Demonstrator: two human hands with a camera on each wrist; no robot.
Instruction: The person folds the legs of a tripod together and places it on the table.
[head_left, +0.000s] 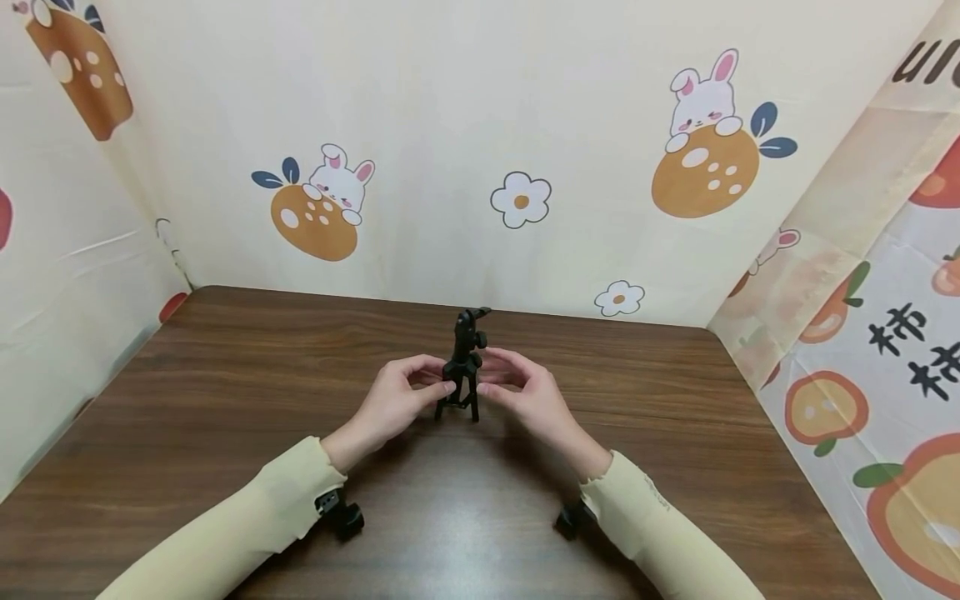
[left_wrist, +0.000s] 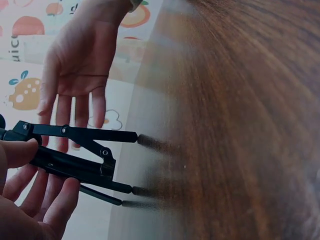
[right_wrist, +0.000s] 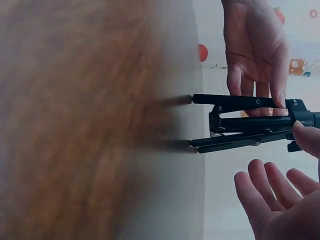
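Note:
A small black tripod [head_left: 462, 367] stands upright near the middle of the table, its legs slightly spread and its feet at the tabletop. On its left side my left hand [head_left: 399, 393] holds a leg, the thumb in front and the fingers behind. My right hand [head_left: 531, 395] is at the other side, its thumb touching the tripod near the top of the legs. In the right wrist view the fingers of this right hand [right_wrist: 285, 200] are extended and apart from the legs. A hinged brace [left_wrist: 106, 159] links the legs in the left wrist view.
The brown wood-grain table [head_left: 247, 392] ends at a cream curtain [head_left: 442, 125] printed with rabbits and flowers. Another printed curtain [head_left: 832, 433] hangs along the right side. Black wrist devices [head_left: 341, 515] sit under both sleeves.

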